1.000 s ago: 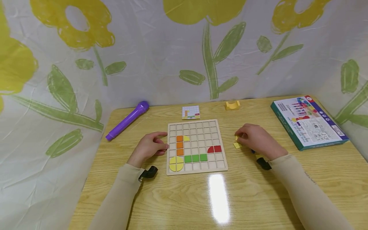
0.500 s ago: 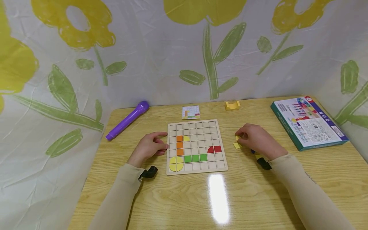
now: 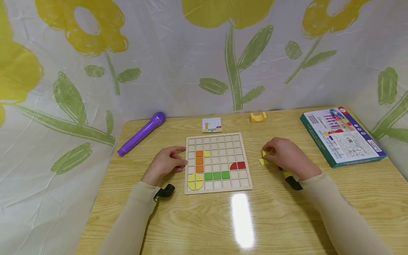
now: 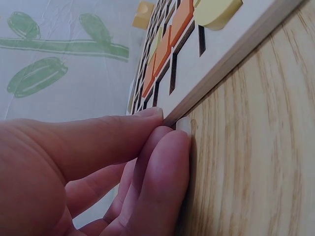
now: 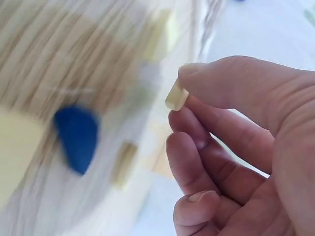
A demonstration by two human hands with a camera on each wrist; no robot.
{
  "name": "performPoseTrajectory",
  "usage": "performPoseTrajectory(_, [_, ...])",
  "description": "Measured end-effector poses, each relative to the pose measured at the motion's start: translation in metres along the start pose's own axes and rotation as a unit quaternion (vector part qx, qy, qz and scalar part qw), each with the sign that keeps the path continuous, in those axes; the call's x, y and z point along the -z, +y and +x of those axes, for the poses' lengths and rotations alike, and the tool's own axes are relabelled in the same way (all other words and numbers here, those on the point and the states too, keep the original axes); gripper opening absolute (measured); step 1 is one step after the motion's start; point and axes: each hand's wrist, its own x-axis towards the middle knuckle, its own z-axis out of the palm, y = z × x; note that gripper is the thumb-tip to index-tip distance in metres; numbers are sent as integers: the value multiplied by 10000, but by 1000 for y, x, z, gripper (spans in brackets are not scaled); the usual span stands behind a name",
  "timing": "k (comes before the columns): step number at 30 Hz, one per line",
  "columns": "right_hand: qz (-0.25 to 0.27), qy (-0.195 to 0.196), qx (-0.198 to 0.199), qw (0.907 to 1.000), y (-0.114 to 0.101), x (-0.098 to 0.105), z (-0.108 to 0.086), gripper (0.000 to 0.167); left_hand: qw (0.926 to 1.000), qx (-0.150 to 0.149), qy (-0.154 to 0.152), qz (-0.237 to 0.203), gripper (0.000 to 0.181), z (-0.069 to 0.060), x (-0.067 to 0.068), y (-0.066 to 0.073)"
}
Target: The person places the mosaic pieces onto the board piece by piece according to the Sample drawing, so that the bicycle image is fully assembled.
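At the left edge of a wooden grid board (image 3: 215,146), my left hand (image 3: 164,163) pinches the rim between thumb and fingers; the left wrist view shows the thumb on top. On the board lie orange squares (image 3: 199,161), green squares (image 3: 217,175), yellow quarter-circles forming a disc (image 3: 195,181), a lone yellow quarter-circle (image 3: 207,153) and red pieces (image 3: 241,165). Right of the board, my right hand (image 3: 282,154) pinches a small yellow tile (image 5: 176,96), seen nearly edge-on, its full shape hidden. Another yellow tile (image 3: 263,162) lies below those fingertips. A blue piece (image 5: 78,139) lies nearby.
A patterned card (image 3: 211,124) lies behind the board. At the back stand a purple microphone-shaped toy (image 3: 141,134) and a yellow notched block (image 3: 258,117). A game box (image 3: 342,136) lies far right. A flowered cloth (image 3: 169,63) hangs behind the table.
My right hand has shifted very slightly to the right, with the yellow tile in its fingertips. The left hand and the board have stayed in place.
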Motion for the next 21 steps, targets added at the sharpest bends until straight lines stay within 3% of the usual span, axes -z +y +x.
performPoseTrajectory(11, [28, 258, 685, 9973, -42, -20, -21, 15, 10000, -39, 20, -29, 61, 0, -1, 0])
performPoseTrajectory(21, [-87, 206, 1012, 9946, -67, -42, -25, 20, 10000, -4, 4, -62, 62, -1, -1, 0])
